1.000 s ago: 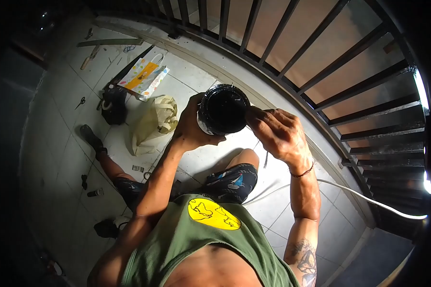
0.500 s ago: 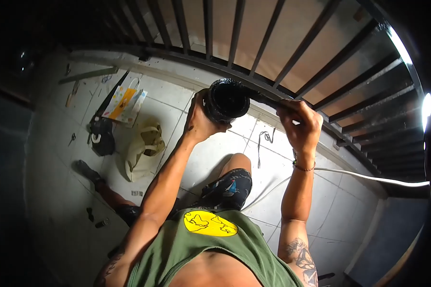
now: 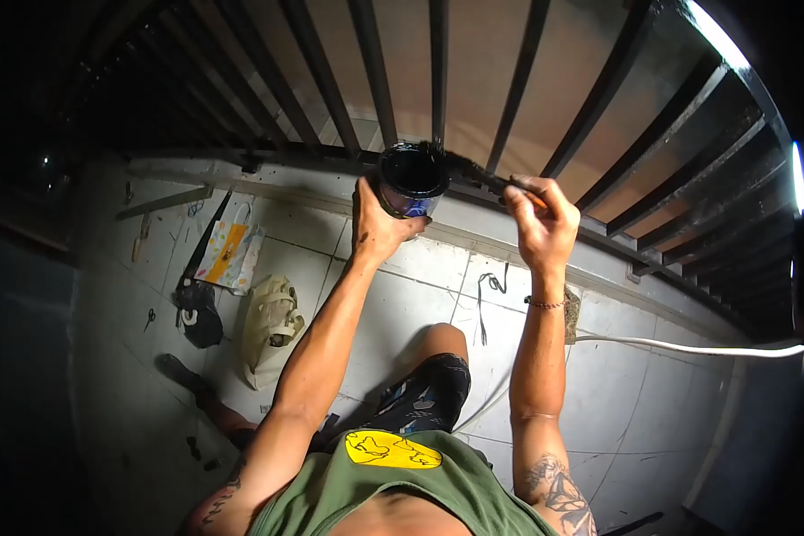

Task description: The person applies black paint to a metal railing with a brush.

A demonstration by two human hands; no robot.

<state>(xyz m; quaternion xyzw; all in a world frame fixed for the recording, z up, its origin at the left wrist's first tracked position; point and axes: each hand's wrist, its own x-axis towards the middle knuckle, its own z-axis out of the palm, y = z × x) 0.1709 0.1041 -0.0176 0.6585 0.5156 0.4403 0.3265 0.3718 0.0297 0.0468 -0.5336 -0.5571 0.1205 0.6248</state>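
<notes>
My left hand (image 3: 381,225) is wrapped round a can of black paint (image 3: 411,201), held up close to the railing's lower bar. The can's open top shows a dark, glossy inside, and its rim is smeared black. In my right hand (image 3: 548,223) is a paintbrush (image 3: 487,178), gripped by its handle. Its dark bristle end points left, overlapping the bottom of a bar just beside the can's rim. Black metal railing bars (image 3: 439,71) rise behind both hands.
A cream cloth bag (image 3: 268,344), a patterned paper bag (image 3: 230,255) and a black bag (image 3: 201,322) lie on the tiled floor (image 3: 402,295) to the left. Scissors (image 3: 150,317) lie farther left. A white cable (image 3: 688,345) runs right, and a dark cord (image 3: 487,299) lies near the ledge.
The can has gone from tipped towards me to more upright, showing more of its side. The brush has moved left with my right hand, and the view has shifted, showing more railing.
</notes>
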